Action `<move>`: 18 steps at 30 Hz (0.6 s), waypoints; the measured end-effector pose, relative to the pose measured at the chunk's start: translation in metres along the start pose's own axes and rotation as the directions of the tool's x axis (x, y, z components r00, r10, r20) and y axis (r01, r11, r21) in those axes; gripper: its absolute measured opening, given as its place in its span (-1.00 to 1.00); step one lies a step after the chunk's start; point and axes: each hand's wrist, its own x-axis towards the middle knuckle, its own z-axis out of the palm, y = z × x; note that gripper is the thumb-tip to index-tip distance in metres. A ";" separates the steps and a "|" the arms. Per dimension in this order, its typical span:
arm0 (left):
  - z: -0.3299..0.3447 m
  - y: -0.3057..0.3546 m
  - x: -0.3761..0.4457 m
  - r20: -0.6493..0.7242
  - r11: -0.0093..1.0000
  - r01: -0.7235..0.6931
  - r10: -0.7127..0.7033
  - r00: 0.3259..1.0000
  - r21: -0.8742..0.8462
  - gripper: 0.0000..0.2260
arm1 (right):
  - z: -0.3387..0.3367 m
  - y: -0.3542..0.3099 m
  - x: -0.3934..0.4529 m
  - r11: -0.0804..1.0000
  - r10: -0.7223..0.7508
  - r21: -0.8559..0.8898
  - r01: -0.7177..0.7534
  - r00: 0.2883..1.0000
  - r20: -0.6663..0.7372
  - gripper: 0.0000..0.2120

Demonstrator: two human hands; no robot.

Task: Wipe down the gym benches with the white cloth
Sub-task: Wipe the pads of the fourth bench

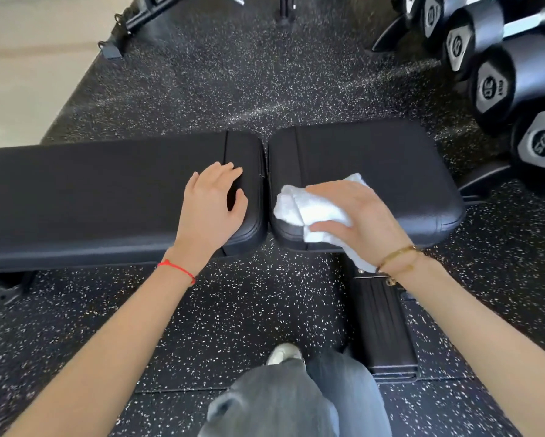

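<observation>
The white cloth point(309, 212) looks soft, light and easily bunched, so a flat palm on top controls it best. The right hand point(356, 216) presses it with straight fingers onto the seat pad point(391, 159); the left hand point(211, 203) rests open, holding nothing, on the long back pad point(91, 184).

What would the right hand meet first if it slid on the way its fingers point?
Probably the gap between the pads, then the left hand; the right hand presses the cloth leftward.
</observation>
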 end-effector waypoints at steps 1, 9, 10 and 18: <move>-0.005 0.001 0.002 0.027 1.000 0.009 -0.009 1.000 -0.007 -0.59 | -0.008 -0.002 0.004 0.996 0.076 0.044 -0.075 0.997 -0.004 -0.55; -0.105 0.031 0.060 0.154 0.995 0.091 -0.083 0.985 -0.044 -0.65 | -0.110 -0.046 0.048 0.916 0.395 0.041 -0.398 0.916 0.068 -0.65; -0.126 0.037 0.068 0.168 0.995 0.089 -0.080 0.983 -0.045 -0.65 | -0.127 -0.056 0.056 0.911 0.410 0.009 -0.412 0.909 0.078 -0.67; -0.322 0.086 0.153 0.223 0.994 0.065 -0.046 0.974 -0.083 -0.75 | -0.294 -0.154 0.130 0.793 0.609 -0.017 -0.610 0.790 0.074 -0.77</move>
